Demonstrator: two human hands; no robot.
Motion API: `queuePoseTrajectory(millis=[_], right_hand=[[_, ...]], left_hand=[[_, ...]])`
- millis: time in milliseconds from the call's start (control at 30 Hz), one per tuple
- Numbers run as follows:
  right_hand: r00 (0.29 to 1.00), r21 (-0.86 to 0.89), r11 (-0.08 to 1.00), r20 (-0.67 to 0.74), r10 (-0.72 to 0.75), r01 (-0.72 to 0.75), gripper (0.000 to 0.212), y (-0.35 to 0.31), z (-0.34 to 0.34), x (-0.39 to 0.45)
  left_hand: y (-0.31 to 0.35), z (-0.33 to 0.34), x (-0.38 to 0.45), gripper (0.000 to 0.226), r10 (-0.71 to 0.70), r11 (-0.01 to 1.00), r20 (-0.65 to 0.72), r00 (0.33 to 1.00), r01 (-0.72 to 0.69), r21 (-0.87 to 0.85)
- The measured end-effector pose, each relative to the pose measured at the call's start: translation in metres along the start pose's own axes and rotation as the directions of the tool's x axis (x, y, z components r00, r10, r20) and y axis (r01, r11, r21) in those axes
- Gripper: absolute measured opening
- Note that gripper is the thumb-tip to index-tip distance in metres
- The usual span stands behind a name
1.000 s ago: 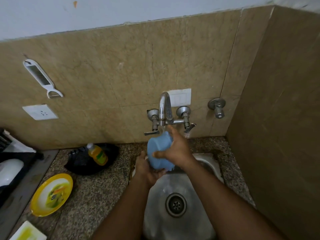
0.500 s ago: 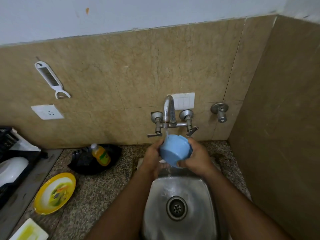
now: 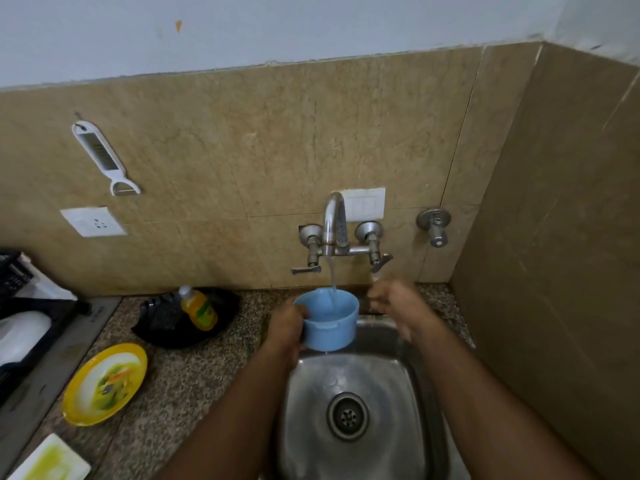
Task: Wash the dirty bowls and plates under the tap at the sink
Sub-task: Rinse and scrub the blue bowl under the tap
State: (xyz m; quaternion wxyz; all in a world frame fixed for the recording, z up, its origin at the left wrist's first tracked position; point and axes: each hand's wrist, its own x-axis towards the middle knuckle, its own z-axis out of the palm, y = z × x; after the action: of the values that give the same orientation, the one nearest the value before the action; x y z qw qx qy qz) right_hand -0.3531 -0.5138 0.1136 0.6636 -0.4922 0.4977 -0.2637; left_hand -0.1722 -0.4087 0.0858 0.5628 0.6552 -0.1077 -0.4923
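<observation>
Water falls from the tap straight into the blue bowl, which I see just below centre of the frame, upright with its mouth facing up, held over the back edge of the sink. My left hand grips the bowl's left wall, fingers curled round the rim and side. My right hand is off the bowl, just to its right, under the right tap handle; its fingers look loosely bent and hold nothing, though motion blur keeps me from being sure of their exact pose. The relation that matters: the bowl sits between the hands, touching only the left, with the right near enough to come back across and rub the inside, I judge. At lower left of the frame a yellow plate with food residue waits on the surface, well apart from the sink and nearer my left arm.
</observation>
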Motion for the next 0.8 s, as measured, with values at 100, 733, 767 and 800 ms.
queuePoseTrajectory(millis=[100,733,767,800], right_hand=[[0.997,-0.036,0.999,-0.081,-0.014,0.011,0.049,-0.021,0.007,0.006],[0.98,-0.251,0.962,0.191,-0.06,0.108,0.052,0.007,0.017,-0.04],[0.97,-0.264,0.945,0.196,-0.146,0.195,0.059,0.007,0.017,-0.041],[0.95,-0.287,0.913,0.205,-0.237,0.29,0.065,0.005,0.017,-0.044]], left_hand=[[-0.002,-0.007,-0.003,0.046,0.167,0.981,0.003,0.986,-0.166,0.104],[-0.002,-0.029,-0.042,0.053,0.658,0.341,0.449,0.605,-0.771,0.538],[0.002,-0.028,-0.047,0.055,0.619,0.376,0.457,0.639,-0.752,0.541],[0.006,-0.026,-0.052,0.054,0.57,0.442,0.462,0.68,-0.727,0.525]])
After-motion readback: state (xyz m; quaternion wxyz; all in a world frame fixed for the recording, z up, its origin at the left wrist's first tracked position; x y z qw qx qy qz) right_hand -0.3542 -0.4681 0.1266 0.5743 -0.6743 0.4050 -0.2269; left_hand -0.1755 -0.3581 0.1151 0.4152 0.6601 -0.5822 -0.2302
